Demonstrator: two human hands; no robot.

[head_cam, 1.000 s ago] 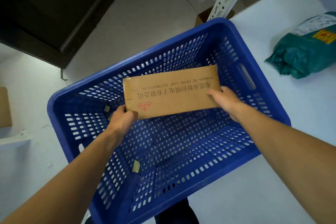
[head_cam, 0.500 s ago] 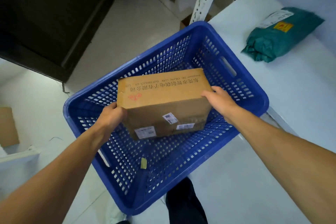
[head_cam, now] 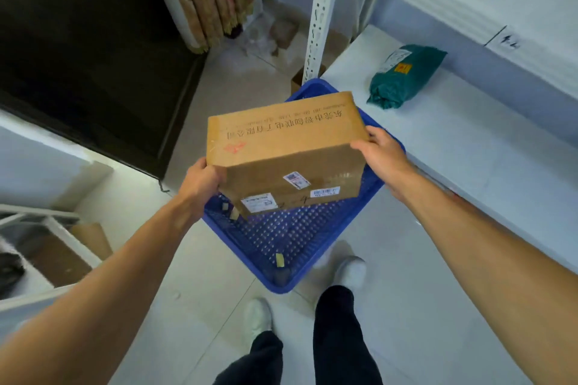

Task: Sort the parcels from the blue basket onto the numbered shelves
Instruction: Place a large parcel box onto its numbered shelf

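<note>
A brown cardboard box (head_cam: pixel 287 147) with printed characters on top and several labels on its near side is held above the blue basket (head_cam: pixel 281 247). My left hand (head_cam: pixel 200 184) grips its left end and my right hand (head_cam: pixel 381 156) grips its right end. The perforated basket stands on the floor below the box, partly hidden by it, and what I see of its bottom holds only scraps of tape. A green plastic parcel (head_cam: pixel 406 75) lies on the white shelf (head_cam: pixel 469 141) to the right.
A perforated white shelf post (head_cam: pixel 322 9) rises behind the basket. A higher shelf (head_cam: pixel 469 0) carries a handwritten label (head_cam: pixel 508 40). Low shelving (head_cam: pixel 47 247) stands at left, a dark doorway behind it. My feet are near the basket.
The box has come up out of the basket and tilted so its labelled side faces me. The view has risen, showing the floor, my feet and the upper shelf.
</note>
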